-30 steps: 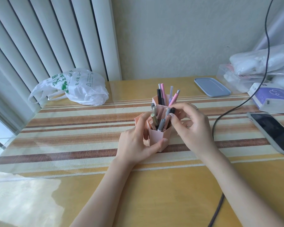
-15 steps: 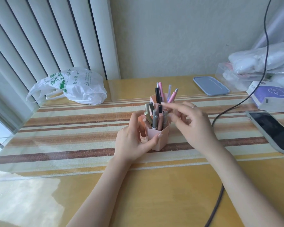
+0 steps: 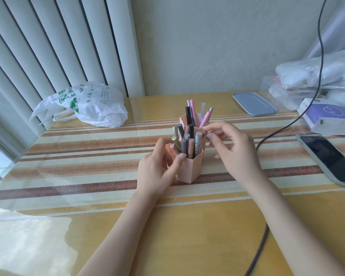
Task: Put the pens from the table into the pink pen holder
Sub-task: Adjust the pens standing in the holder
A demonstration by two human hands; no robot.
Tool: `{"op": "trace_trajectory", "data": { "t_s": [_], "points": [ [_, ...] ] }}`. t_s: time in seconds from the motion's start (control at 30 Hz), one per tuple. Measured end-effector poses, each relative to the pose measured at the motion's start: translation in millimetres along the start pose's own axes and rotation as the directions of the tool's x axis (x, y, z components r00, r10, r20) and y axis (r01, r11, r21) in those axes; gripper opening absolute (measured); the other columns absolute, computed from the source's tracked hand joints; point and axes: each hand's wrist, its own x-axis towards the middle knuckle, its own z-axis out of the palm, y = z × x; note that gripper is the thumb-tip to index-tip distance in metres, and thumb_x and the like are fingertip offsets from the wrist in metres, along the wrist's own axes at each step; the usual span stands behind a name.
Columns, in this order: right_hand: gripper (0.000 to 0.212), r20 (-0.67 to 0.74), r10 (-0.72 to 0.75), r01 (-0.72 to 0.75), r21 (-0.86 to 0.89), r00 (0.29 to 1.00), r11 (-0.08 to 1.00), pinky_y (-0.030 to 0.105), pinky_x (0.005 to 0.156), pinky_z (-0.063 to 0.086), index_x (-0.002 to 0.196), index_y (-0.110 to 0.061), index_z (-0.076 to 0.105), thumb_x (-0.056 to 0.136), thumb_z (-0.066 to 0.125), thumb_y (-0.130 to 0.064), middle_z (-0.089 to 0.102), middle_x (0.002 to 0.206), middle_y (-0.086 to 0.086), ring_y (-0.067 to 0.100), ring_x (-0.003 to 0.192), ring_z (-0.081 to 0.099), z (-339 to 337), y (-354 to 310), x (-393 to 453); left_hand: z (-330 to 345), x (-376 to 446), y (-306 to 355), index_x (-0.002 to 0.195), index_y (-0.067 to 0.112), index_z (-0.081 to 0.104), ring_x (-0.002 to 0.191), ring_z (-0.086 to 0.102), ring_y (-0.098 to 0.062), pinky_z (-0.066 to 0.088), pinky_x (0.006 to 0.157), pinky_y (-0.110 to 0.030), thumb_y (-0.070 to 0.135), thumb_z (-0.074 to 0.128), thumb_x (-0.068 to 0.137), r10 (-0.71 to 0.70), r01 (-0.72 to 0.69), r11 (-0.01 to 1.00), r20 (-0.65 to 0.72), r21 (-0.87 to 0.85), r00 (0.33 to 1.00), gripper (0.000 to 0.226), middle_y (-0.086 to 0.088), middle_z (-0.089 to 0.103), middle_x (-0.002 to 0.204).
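Presently, item one: pink pen holder point(image 3: 189, 168), a cluster of hexagonal tubes standing upright mid-table on the striped runner point(image 3: 88, 160). Thin-walled plastic by appearance; judged light, stiff, smooth-sided, and apt to tip when loaded tall. Best taken low around the near tube, not by the rim.

Item two: pens point(image 3: 187, 145), slim and rigid, judged light and a little slippery. All visible ones stand in the tubes, the tallest in the far one. No loose pen shows on the table point(image 3: 187, 236).

Left hand point(image 3: 157, 172): curled against the holder's left side, thumb tip on the near tube's front face, steadying it.

Right hand point(image 3: 233, 152): just right of the holder, thumb and forefinger nearly pinched by the far tube's rim, other fingers loosely spread; no pen seen in it.

Task judged nearly complete.
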Motion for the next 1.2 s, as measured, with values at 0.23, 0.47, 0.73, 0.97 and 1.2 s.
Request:
{"op": "trace_trajectory", "data": {
  "t_s": [0.23, 0.47, 0.73, 0.97, 1.2],
  "points": [
    [0.012, 0.03, -0.005, 0.001, 0.119, 1.0, 0.993, 0.036, 0.058, 0.058, 0.095, -0.018, 0.063, 0.09, 0.06, -0.006, 0.068, 0.087, -0.008, 0.01, 0.079, 0.064, 4.8, -4.3, -1.8, 0.3, 0.1, 1.5, 0.085, 0.024, 0.039, 0.046, 0.05, -0.024, 0.044, 0.045, -0.038, 0.045, 0.035, 0.092, -0.015, 0.016, 0.998, -0.033, 0.052, 0.999, 0.022, -0.001, 0.053, 0.051],
    [0.039, 0.07, -0.136, 0.134, 0.04, 0.988, 0.99, 0.029, 0.063, 0.058, 0.125, -0.021, 0.062, 0.093, 0.052, 0.0, 0.06, 0.103, -0.025, -0.004, 0.089, 0.061, 8.7, -6.1, -4.2, 0.0, 1.1, 2.1, 0.096, 0.024, 0.045, 0.048, 0.054, -0.03, 0.048, 0.049, -0.043, 0.044, 0.031, 0.094, -0.019, 0.021, 0.999, -0.032, 0.05, 0.999, 0.024, -0.005, 0.056, 0.053],
    [0.044, -0.117, 0.108, -0.097, 0.098, 0.987, 0.99, 0.002, 0.083, 0.036, 0.14, -0.015, 0.036, 0.098, 0.045, -0.005, 0.05, 0.119, 0.005, 0.001, 0.095, 0.052, 10.5, 7.5, -0.7, -3.0, -0.4, 11.6, 0.107, 0.021, 0.033, 0.043, 0.052, -0.015, 0.042, 0.04, -0.028, 0.078, 0.038, 0.074, 0.031, -0.031, 0.999, 0.015, -0.01, 0.999, 0.066, 0.011, 0.051, 0.062],
    [0.044, 0.245, 0.362, -0.432, 0.37, 0.899, 0.823, 0.016, 0.107, 0.036, 0.147, -0.026, 0.03, 0.103, 0.033, -0.027, 0.038, 0.15, -0.006, 0.005, 0.136, 0.036, 18.5, 18.6, -2.2, 7.0, -1.5, 8.2, 0.105, 0.019, 0.027, 0.056, 0.046, -0.013, 0.036, 0.044, -0.024, 0.079, 0.057, 0.055, -0.062, 0.026, 0.974, 0.154, 0.224, 0.986, 0.084, 0.013, 0.047, 0.076],
    [0.027, 0.184, 0.247, -0.294, 0.301, 0.951, 0.907, 0.038, 0.097, 0.046, 0.108, -0.047, 0.055, 0.084, 0.048, -0.056, 0.059, 0.113, 0.002, 0.016, 0.101, 0.055, 13.6, 13.9, -3.9, 6.0, 1.6, 5.0, 0.119, 0.01, 0.032, 0.089, 0.046, -0.013, 0.037, 0.069, -0.023, 0.05, 0.054, 0.064, -0.112, 0.11, 0.994, 0.128, 0.027, 0.985, 0.072, 0.001, 0.044, 0.104]
  ]
}}
